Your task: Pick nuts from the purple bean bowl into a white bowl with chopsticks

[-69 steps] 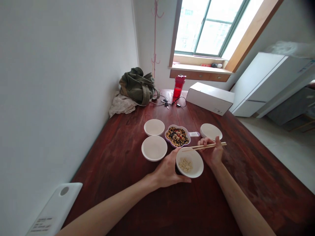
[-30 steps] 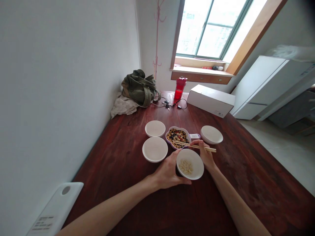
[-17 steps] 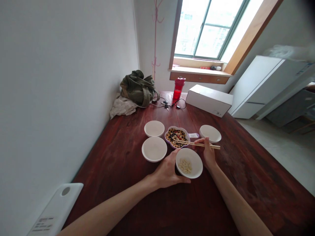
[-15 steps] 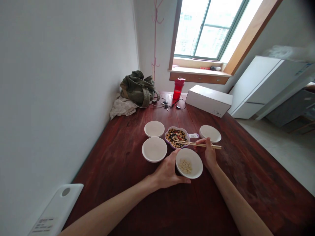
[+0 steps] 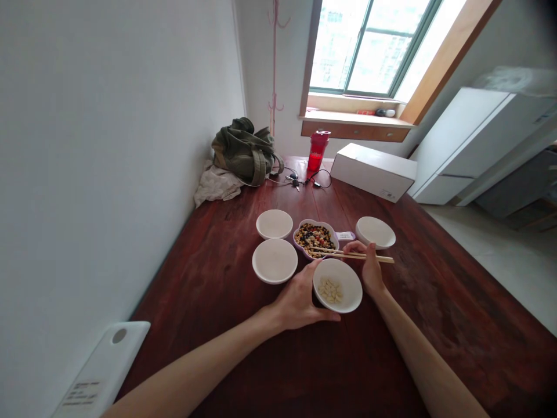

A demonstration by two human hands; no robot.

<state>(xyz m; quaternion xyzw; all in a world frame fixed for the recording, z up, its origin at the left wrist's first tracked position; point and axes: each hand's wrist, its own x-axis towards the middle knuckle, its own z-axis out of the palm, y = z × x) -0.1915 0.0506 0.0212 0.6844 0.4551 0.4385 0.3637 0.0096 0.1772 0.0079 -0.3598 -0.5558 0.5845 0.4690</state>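
– Can read any lettering?
– Can spot some on the red bottle (image 5: 317, 155), scoop handle (image 5: 346, 236) and white panel (image 5: 104, 360), but too small to read
– Doing what with the left fingers (image 5: 307, 274)?
– Grasping a white bowl (image 5: 352, 287) of pale seeds (image 5: 331, 290), just beside the scoop (image 5: 336, 237) of mixed beans (image 5: 313, 233)
– And with the right fingers (image 5: 371, 251)?
– Pinching chopsticks (image 5: 385, 259), tips at the beans; around the scoop on the worktop (image 5: 217, 261), more white bowls (image 5: 275, 261)

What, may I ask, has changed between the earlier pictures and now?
The right grip has moved the chopsticks leftward; their tips went from the far rim of the near bowl to over the mixed beans in the purple-rimmed dish. No new hold or release shows. The left grip stayed on the near bowl; the other white bowls stayed put.
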